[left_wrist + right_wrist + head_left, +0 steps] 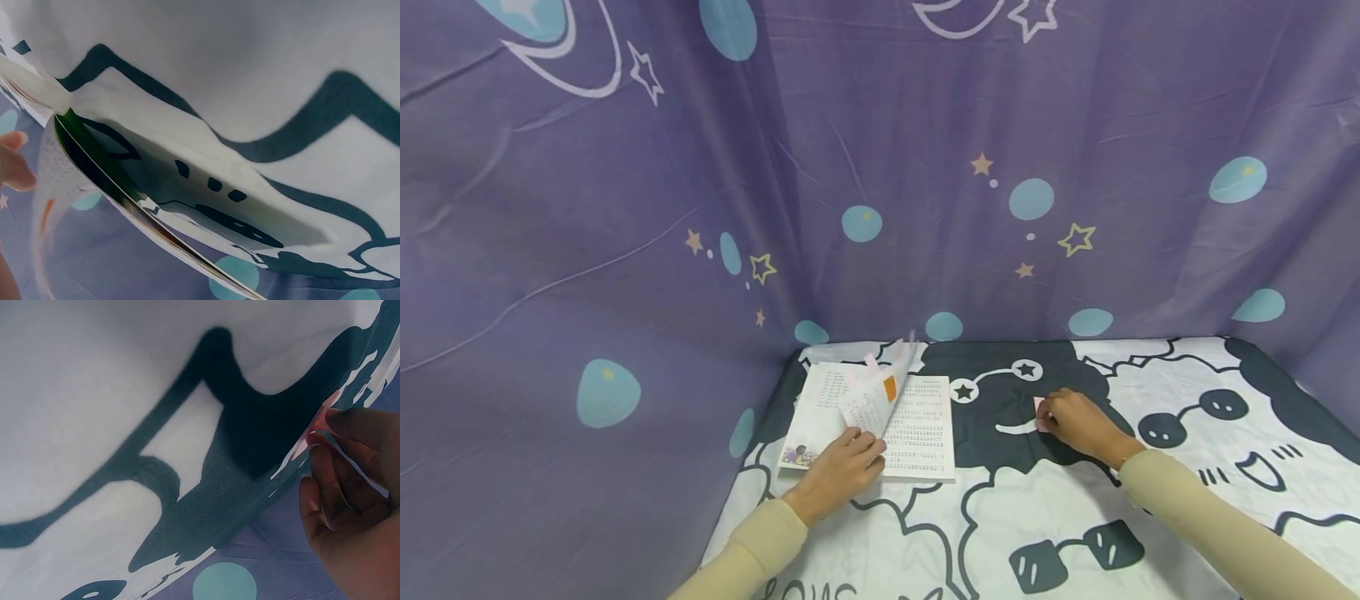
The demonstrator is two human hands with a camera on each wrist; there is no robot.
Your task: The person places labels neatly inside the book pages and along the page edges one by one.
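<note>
Pink paper (1041, 414), partly hidden, is pinched by our right hand (1078, 427); beside our left hand (842, 471), grip unclear, a page (867, 406) curves.

Purple curtain (917, 108) rises behind back edge of surface (1000, 517), bends at back-left corner, continues along left side; also borders right edge. Curtain print: teal ovals (1032, 199), small stars (982, 164); creases visible. Surface covering: white cloth, dark cartoon print, drawn sunglasses (1040, 567) toward front edge. Light: soft, even.
</note>
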